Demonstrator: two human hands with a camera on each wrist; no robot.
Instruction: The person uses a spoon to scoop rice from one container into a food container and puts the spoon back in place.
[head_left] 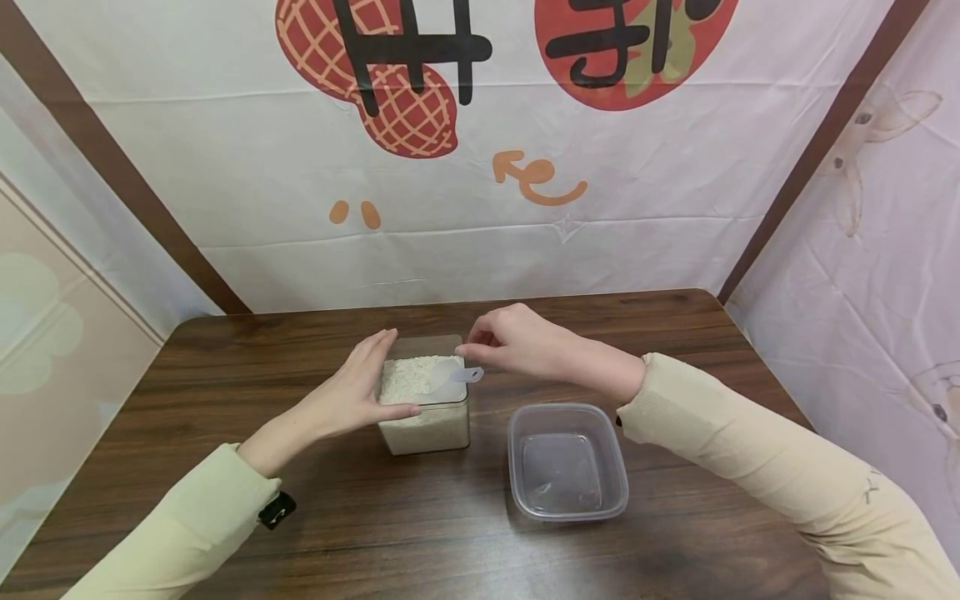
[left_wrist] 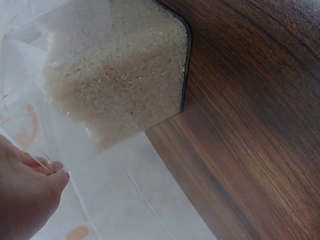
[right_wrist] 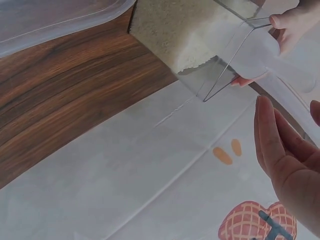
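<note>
A clear square container (head_left: 431, 429) of white rice (head_left: 408, 377) stands on the table. My left hand (head_left: 356, 387) holds it across the top left, the thumb along the front rim and the fingers at the far left side. A translucent scoop (head_left: 447, 379) rests at the container's top, its handle sticking out over the right rim. My right hand (head_left: 517, 337) hovers just above that handle with fingers loosely bent. In the right wrist view a gap shows between the right fingers (right_wrist: 267, 130) and the scoop (right_wrist: 250, 55).
A clear plastic tub (head_left: 512, 467) with nothing in it sits right of the rice container, below my right forearm. The brown wooden table (head_left: 337, 533) ends at a white printed cloth wall (head_left: 450, 267). Side cloths (head_left: 847, 250) hang at left and right.
</note>
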